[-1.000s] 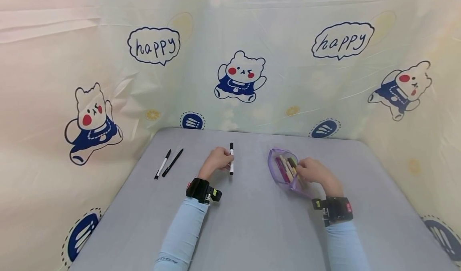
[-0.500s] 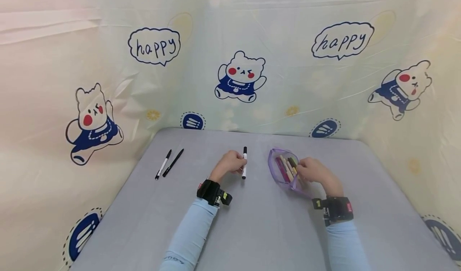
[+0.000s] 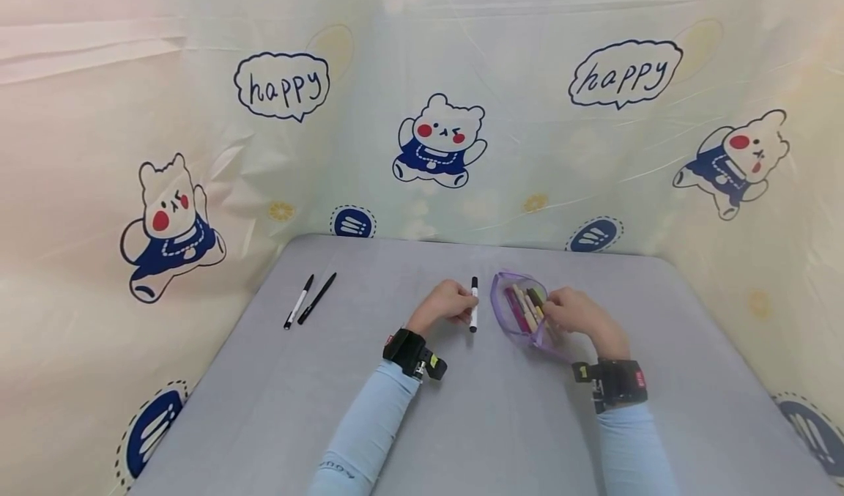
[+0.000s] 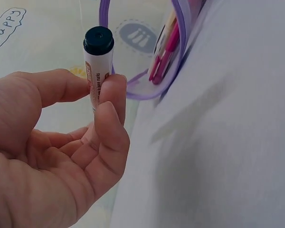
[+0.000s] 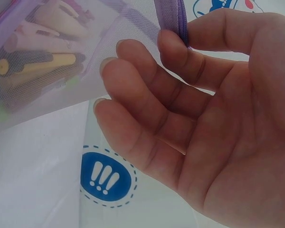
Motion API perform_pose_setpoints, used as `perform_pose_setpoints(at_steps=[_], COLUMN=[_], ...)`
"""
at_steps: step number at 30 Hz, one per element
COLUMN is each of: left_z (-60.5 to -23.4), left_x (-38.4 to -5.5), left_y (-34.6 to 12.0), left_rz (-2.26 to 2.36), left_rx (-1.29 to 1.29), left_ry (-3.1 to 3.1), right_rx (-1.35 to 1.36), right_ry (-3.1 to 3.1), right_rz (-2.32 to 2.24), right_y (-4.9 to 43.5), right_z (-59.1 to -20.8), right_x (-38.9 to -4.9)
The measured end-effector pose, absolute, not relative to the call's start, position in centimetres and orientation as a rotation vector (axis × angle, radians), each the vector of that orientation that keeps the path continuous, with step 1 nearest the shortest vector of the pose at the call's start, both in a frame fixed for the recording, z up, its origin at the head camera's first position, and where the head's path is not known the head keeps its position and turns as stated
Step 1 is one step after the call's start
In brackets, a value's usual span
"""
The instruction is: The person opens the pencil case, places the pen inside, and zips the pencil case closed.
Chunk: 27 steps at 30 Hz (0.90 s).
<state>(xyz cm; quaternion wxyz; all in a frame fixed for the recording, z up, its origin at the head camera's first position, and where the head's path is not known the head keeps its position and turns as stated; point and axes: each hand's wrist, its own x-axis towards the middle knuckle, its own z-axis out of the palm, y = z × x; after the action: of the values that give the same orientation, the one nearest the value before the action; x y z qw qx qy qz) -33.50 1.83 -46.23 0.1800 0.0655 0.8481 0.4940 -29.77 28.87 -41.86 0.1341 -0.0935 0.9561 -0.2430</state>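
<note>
Between thumb and fingers, my left hand (image 3: 451, 303) pinches a white marker (image 3: 474, 305) with a black cap, just left of the bag in the head view. The left wrist view shows the dark end of this marker (image 4: 99, 42) pointing toward the camera. A see-through mesh pencil bag (image 3: 496, 307) with purple edging lies with its mouth spread. Several pens (image 3: 524, 308) are inside, among them magenta, cream and dark ones. My right hand (image 3: 580, 318) pinches the purple zipper edge (image 5: 173, 19) of the bag with thumb and index finger, the other fingers bent loosely below.
Toward the table's left lie a white pen (image 3: 299, 302) with black ends and a black pen (image 3: 317, 298), side by side. The grey table (image 3: 455, 423) is backed by a patterned cloth (image 3: 514, 159) with bear prints.
My left hand has moved right with the white marker, from mid-table to close beside the mesh pencil bag. My right hand and the bag have stayed in place.
</note>
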Motion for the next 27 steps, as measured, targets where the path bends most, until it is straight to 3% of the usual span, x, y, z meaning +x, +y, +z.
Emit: perform_pose_setpoints(at_steps=[27], left_z=[-46.6], left_x=[-34.6], left_y=[6.8], left_rz=[1.551], left_rx=[0.18], left_ry=[2.148], right_rx=[-0.206], right_ry=[2.788], right_rz=[-0.684], right_y=[28.9], right_z=[-41.8], right_x=[-29.8])
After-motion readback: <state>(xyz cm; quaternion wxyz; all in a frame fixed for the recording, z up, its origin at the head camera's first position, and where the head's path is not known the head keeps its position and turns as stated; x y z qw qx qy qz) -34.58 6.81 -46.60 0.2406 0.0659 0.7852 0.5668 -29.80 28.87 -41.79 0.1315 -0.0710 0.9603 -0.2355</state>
